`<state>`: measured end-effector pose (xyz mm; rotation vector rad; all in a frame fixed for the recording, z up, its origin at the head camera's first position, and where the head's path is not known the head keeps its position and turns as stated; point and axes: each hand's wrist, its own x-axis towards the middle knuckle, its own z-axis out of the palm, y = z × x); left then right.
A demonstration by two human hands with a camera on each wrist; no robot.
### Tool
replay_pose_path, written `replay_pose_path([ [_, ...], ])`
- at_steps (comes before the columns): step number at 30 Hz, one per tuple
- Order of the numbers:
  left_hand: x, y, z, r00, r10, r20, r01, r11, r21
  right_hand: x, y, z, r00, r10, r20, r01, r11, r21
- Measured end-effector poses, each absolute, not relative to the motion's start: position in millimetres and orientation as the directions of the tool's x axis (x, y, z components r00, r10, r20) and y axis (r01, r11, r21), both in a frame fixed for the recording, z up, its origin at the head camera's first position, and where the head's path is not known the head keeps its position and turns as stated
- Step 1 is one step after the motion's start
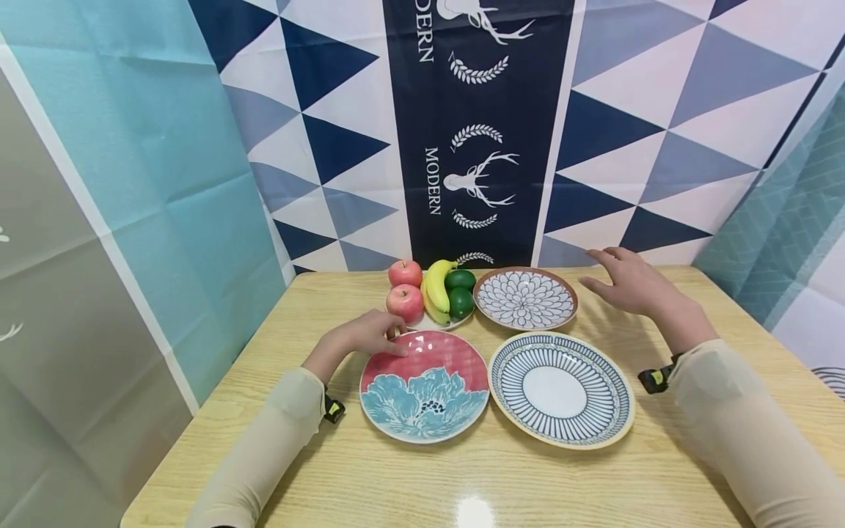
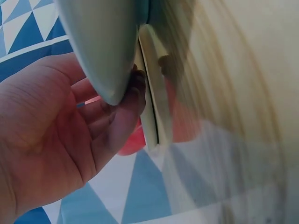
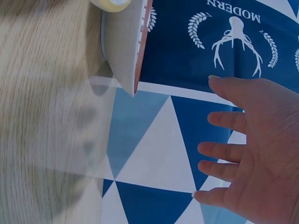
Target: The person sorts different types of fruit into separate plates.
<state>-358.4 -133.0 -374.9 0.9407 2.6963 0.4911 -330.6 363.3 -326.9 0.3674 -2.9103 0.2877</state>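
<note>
My left hand (image 1: pixel 391 339) sits at the far-left rim of a red plate with a blue flower (image 1: pixel 424 389). Its thumb lies on top and the fingers curl under the edge. The left wrist view shows those fingers (image 2: pixel 122 105) against the plate's pale underside (image 2: pixel 103 46). My right hand (image 1: pixel 620 279) hovers open with spread fingers, just right of a brown-rimmed petal-pattern plate (image 1: pixel 526 298), touching nothing. In the right wrist view that hand (image 3: pixel 252 154) is in front of the wall cloth, with the plate's edge (image 3: pixel 124 42) to its left.
A blue-striped plate (image 1: pixel 561 387) lies at the front right. Behind the flower plate, a white plate (image 1: pixel 429 323) holds two red apples (image 1: pixel 405 301), a banana (image 1: pixel 437 290) and green fruit (image 1: pixel 460 297). The wooden table (image 1: pixel 495 477) ends at cloth-covered walls behind and left.
</note>
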Motion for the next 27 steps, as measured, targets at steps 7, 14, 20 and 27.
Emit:
replay_pose_path([
  [7, -363.2, -134.8, -380.4, -0.761, 0.637, -0.12, 0.541, 0.726, 0.425, -330.7, 362.5, -329.6, -0.947, -0.231, 0.224, -0.27, 0.95, -0.16],
  [14, -363.9, -136.6, -381.3, -0.765, 0.629, -0.135, 0.516, 0.726, 0.455, -329.8, 357.5, -327.5, -0.943, -0.24, 0.229, -0.279, 0.948, -0.155],
  [20, -363.9, -137.1, -380.3, -0.777, 0.614, -0.138, 0.501, 0.737, 0.454, -328.5, 349.7, -323.9, -0.941, -0.253, 0.224, -0.29, 0.945, -0.152],
  [27, -362.6, -136.8, -381.1, -0.791, 0.594, -0.146, 0.475, 0.746, 0.466, -327.0, 337.8, -326.2, -0.922, -0.292, 0.255, -0.335, 0.931, -0.143],
])
